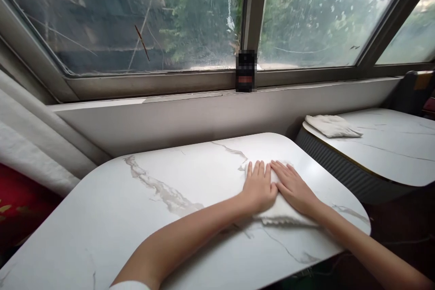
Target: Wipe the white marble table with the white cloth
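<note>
Head view: presses left hand (258, 190) and right hand (295, 190) palm-down on white cloth (283, 212), fingers straight and flat, with thumbs close together. Has white cloth on right part of near table (102, 208). Right of near table, shows second table (390, 158) bearing folded cloth (333, 126). Behind near table, shows window (197, 13) and small dark object (245, 72), pixelated.

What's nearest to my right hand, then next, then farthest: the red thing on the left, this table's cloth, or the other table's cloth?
1. This cloth: under your right hand.
2. Other cloth: on the right-hand table.
3. Red thing: far left edge.
</note>
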A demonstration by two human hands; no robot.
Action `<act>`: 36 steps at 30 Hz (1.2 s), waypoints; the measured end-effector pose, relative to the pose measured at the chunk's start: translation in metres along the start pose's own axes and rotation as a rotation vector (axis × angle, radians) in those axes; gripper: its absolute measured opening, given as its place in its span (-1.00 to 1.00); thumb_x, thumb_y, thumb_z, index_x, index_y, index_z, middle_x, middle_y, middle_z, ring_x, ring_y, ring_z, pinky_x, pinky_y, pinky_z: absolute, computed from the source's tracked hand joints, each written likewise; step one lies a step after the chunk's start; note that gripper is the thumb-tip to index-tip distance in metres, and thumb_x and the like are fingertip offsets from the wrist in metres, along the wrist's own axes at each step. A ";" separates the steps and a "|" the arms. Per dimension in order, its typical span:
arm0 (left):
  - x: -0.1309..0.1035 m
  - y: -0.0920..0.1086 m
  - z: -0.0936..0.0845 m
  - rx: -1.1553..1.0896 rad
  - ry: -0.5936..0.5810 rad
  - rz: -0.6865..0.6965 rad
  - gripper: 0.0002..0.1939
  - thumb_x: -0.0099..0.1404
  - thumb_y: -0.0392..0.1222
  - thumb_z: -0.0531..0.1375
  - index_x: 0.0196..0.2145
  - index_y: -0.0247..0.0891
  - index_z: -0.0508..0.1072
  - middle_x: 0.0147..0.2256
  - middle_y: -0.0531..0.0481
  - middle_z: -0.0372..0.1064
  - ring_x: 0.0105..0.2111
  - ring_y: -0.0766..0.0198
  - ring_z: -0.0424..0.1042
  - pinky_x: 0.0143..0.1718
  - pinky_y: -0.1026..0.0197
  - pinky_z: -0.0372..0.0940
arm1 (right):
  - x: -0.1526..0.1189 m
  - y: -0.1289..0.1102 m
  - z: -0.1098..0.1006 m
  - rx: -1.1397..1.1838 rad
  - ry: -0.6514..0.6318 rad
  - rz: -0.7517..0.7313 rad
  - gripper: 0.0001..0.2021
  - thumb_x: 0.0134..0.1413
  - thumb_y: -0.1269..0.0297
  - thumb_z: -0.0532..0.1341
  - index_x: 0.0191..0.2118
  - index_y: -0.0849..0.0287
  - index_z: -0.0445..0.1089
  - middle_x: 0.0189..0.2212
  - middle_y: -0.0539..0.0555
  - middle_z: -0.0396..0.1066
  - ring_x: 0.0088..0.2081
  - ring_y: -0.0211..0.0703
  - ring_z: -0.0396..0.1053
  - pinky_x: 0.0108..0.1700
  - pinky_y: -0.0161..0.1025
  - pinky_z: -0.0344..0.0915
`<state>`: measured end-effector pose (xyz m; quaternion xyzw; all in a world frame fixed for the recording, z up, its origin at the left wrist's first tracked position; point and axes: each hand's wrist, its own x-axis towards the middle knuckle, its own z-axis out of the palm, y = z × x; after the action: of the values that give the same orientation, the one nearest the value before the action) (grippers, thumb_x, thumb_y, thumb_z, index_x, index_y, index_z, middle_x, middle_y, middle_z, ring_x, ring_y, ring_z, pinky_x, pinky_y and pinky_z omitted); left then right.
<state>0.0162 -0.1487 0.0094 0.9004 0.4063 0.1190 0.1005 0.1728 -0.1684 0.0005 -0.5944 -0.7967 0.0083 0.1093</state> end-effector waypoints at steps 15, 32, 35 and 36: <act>0.166 -0.056 0.013 0.133 0.131 -0.173 -0.42 0.37 -0.05 -0.19 0.23 -0.45 0.03 0.24 -0.24 -0.01 0.24 0.09 -0.07 0.24 -0.03 -0.28 | 0.159 0.125 0.012 0.182 0.102 -0.120 -0.49 0.19 0.12 -0.12 0.18 0.21 0.18 0.19 0.17 0.17 0.22 0.01 0.06 0.24 0.04 -0.05; 0.078 0.093 0.042 0.047 0.124 0.043 -0.38 0.36 -0.06 -0.19 0.23 -0.59 0.01 0.22 -0.43 -0.06 0.24 -0.17 -0.12 0.20 -0.21 -0.28 | -0.052 0.135 -0.021 0.079 0.160 -0.047 -0.45 0.23 -0.03 -0.12 0.27 0.05 0.03 0.25 0.06 0.05 0.25 -0.02 -0.01 0.25 0.06 -0.06; 0.044 0.118 0.041 0.005 0.105 0.122 -0.36 0.37 -0.03 -0.22 0.23 -0.59 0.01 0.22 -0.43 -0.06 0.23 -0.21 -0.12 0.19 -0.24 -0.25 | -0.103 0.119 -0.021 0.060 0.204 -0.025 -0.47 0.25 0.03 -0.11 0.30 -0.02 -0.09 0.27 0.01 -0.02 0.26 -0.02 -0.04 0.26 0.08 -0.10; 0.034 0.123 0.040 -0.004 0.098 0.147 -0.36 0.37 -0.03 -0.23 0.24 -0.59 0.01 0.22 -0.43 -0.05 0.23 -0.21 -0.12 0.18 -0.24 -0.24 | -0.117 0.113 -0.020 0.054 0.222 -0.016 -0.47 0.26 0.06 -0.12 0.31 -0.02 -0.12 0.28 0.00 -0.04 0.26 -0.01 -0.06 0.27 0.10 -0.12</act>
<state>0.1373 -0.2059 0.0096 0.9207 0.3433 0.1707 0.0735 0.3147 -0.2485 -0.0151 -0.5819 -0.7840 -0.0370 0.2129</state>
